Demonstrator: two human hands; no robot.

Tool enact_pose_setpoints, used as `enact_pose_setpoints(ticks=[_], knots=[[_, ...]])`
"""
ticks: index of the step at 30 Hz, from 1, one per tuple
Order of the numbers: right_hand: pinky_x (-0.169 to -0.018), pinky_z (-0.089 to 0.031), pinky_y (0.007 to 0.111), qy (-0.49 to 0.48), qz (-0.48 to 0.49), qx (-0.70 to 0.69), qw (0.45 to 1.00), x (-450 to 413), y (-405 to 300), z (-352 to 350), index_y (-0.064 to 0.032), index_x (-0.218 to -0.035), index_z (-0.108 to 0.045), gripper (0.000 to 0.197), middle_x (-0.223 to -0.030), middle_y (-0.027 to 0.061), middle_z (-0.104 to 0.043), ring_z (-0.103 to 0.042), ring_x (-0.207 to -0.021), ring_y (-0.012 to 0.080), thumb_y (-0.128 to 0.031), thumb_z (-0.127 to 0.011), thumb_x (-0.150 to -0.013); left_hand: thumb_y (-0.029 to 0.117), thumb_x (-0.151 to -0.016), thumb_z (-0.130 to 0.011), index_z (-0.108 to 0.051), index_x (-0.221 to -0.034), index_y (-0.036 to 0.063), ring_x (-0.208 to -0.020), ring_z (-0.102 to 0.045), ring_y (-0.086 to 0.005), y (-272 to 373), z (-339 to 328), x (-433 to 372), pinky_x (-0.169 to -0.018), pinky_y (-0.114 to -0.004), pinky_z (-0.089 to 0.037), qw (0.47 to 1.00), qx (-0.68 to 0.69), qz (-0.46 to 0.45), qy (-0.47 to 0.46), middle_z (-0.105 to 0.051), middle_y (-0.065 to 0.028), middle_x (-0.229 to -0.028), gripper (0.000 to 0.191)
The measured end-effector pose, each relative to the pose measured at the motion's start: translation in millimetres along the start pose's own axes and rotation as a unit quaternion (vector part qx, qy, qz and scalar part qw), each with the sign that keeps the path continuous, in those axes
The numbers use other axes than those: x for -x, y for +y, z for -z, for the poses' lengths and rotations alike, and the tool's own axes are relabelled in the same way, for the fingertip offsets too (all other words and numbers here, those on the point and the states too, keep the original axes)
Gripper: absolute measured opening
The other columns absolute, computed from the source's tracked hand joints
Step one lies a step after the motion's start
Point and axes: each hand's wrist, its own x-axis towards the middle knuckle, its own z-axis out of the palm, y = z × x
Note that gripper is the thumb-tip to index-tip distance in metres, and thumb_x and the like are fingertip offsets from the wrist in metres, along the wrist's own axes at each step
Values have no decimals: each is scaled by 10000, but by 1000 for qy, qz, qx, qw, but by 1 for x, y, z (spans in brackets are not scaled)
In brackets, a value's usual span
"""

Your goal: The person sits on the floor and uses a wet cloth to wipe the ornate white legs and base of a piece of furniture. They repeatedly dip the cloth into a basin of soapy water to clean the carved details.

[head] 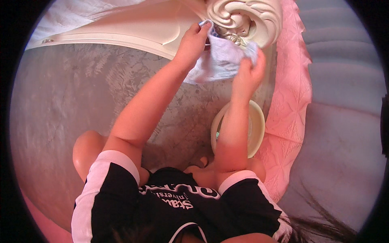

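Observation:
A pale, whitish cloth (223, 59) hangs between my two hands above the floor. My left hand (197, 38) pinches its upper left corner, where a bluish patch shows at the edge. Lower down on the right, my right hand (251, 69) grips the other side, slightly blurred. Just behind the cloth rises a cream carved scroll (264, 18) on a piece of furniture, partly covered by the fabric. Whether the cloth touches the carving cannot be told. A cream plastic basin (259, 133) sits on the floor under my right forearm, which hides much of its inside.
Grey worn concrete floor (70, 91) spreads to the left. The furniture's smooth cream panel (142, 25) curves across the top, with white fabric (73, 15) at the upper left. Along the right hangs a pink quilted cover (291, 91) beside a grey padded surface (343, 136).

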Motion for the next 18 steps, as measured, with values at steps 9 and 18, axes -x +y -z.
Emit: enact_pose_setpoints(ticks=[9, 18], knots=[[-1101, -145, 383, 108, 145, -22, 983, -37, 9, -13, 92, -1359, -233, 582, -1443, 258, -186, -176, -1356, 328, -124, -504, -892, 218, -942, -433, -495, -991, 16, -760, -578, -137, -18, -13, 29, -681, -285, -499, 999, -20, -19, -39, -562, -56, -867, 217], [-1031, -294, 416, 19, 417, 164, 894, -88, -28, 7, 54, -1167, -477, 436, -1424, 227, -249, -296, -1294, 362, -61, -642, -780, 165, -936, -455, -478, -979, 4, -742, -603, -127, -5, -27, 54, -654, -266, -499, 993, 5, -80, -85, -588, -65, -842, 168]])
